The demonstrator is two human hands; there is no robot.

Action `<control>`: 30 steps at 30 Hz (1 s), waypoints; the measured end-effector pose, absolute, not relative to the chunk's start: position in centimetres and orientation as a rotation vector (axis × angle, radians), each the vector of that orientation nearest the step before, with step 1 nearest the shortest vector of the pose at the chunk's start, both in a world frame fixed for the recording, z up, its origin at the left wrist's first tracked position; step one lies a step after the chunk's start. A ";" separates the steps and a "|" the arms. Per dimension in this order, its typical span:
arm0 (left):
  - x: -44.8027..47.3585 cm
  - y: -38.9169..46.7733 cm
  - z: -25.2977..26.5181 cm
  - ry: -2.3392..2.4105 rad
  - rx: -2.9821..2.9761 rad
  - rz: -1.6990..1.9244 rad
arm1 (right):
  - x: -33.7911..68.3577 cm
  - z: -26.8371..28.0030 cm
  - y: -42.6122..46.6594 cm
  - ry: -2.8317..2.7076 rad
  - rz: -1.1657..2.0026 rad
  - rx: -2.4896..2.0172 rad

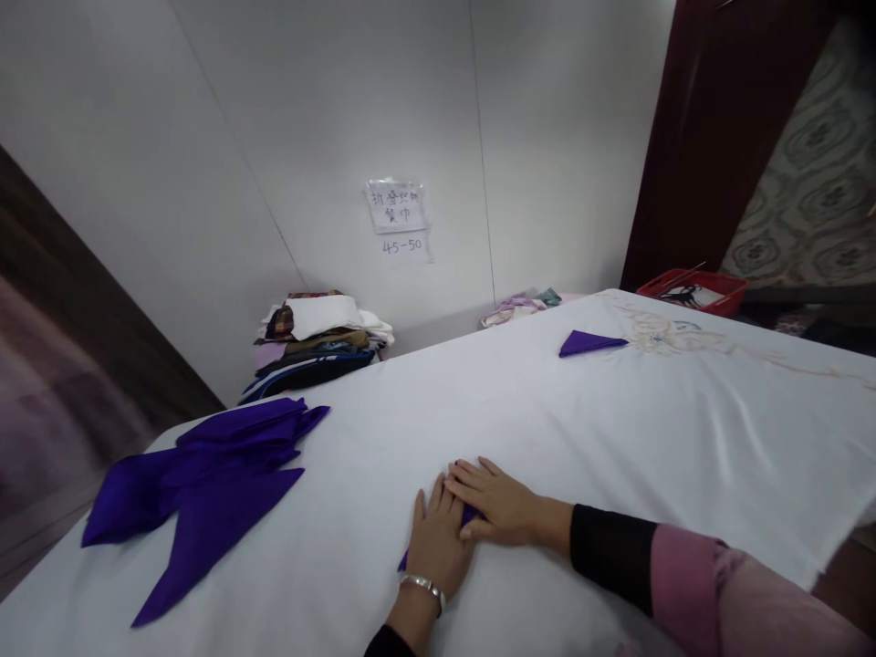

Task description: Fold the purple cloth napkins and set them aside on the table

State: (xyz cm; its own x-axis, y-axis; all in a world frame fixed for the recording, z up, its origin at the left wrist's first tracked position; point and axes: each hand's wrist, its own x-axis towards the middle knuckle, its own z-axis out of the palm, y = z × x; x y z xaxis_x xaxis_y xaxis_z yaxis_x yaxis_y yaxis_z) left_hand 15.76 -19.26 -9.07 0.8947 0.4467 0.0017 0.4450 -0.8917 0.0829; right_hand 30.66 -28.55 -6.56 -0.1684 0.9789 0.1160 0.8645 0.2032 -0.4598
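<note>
Pink and black, the right sleeve [684, 570] is stretched in from the lower right, nearest the camera, above a white-covered table [342, 566]. Off to the left, well apart from the hands, a rumpled heap of purple fabric [212, 479] is spread. At the near middle of the table, the left hand [438, 543] and the right hand [503, 506] are laid flat, fingers extended, with the two meeting at the fingers; no grip is shown, and whether anything is pinched beneath cannot be told. Directly under both, the small purple cloth [469, 515] is mostly hidden: its long axis is apparently slanted from beside the left wrist toward the right fingertips, the nearer end being covered by the left hand. Only slivers of it are seen, smooth, deep purple, seemingly folded narrow. Beyond, to the right, a flat purple triangle [589, 343] is placed; at the left wrist a silver bracelet [424, 584] is worn
</note>
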 end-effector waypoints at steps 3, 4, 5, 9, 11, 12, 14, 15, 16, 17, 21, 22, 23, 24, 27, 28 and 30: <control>15.9 -19.6 -8.5 0.734 2.978 0.033 | 31.5 -6.7 -29.9 -2.100 0.403 -1.738; 16.0 -19.7 -8.2 0.748 2.976 0.017 | 31.8 -6.6 -30.4 -2.102 0.400 -1.741; 16.0 -19.9 -8.0 0.761 2.974 0.000 | 32.0 -6.6 -30.8 -2.104 0.398 -1.745; 16.2 -20.1 -7.4 0.762 2.987 0.006 | 32.8 -6.8 -32.0 -2.115 0.413 -1.785; 16.2 -20.1 -7.4 0.755 2.996 0.024 | 33.1 -6.9 -32.6 -2.121 0.425 -1.807; 16.2 -20.1 -7.4 0.753 2.999 0.022 | 33.3 -6.9 -33.0 -2.123 0.429 -1.818; 16.2 -20.1 -7.3 0.758 3.004 0.016 | 33.6 -7.0 -34.1 -2.117 0.436 -1.848; 16.3 -20.1 -7.3 0.762 3.007 0.017 | 33.8 -6.9 -34.7 -2.113 0.443 -1.865; 16.3 -20.2 -7.2 0.765 3.009 0.020 | 34.0 -6.7 -35.3 -2.108 0.452 -1.885; 16.3 -20.2 -7.2 0.768 3.010 0.022 | 34.2 -6.5 -35.9 -2.101 0.464 -1.910; 16.4 -20.3 -7.1 0.769 3.006 0.030 | 34.1 -4.2 -36.5 -2.041 0.452 -2.032; 16.3 -20.2 -7.1 0.767 3.004 0.032 | 33.8 -3.5 -35.9 -2.035 0.419 -2.028; 16.3 -20.2 -7.2 0.765 3.003 0.033 | 33.2 -2.8 -35.1 -2.044 0.386 -1.998; 16.2 -20.1 -7.2 0.762 3.002 0.031 | 32.6 -2.2 -34.2 -2.067 0.360 -1.943; 16.0 -19.7 -7.5 0.716 3.010 0.004 | 30.4 -1.5 -30.9 -2.148 0.384 -1.736; 15.9 -19.6 -7.6 0.690 3.017 -0.012 | 29.9 -1.6 -30.1 -2.152 0.415 -1.687; 15.8 -19.4 -7.8 0.664 3.023 -0.049 | 29.2 -2.3 -28.9 -2.135 0.476 -1.630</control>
State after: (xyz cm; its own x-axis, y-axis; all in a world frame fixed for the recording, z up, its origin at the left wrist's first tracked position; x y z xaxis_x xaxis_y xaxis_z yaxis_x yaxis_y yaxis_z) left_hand 15.78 -19.42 -7.80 0.9074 0.4182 -0.0409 0.4197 -0.9069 0.0377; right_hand 29.22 -28.86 -2.30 -0.2316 0.9660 0.1148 0.8256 0.2576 -0.5021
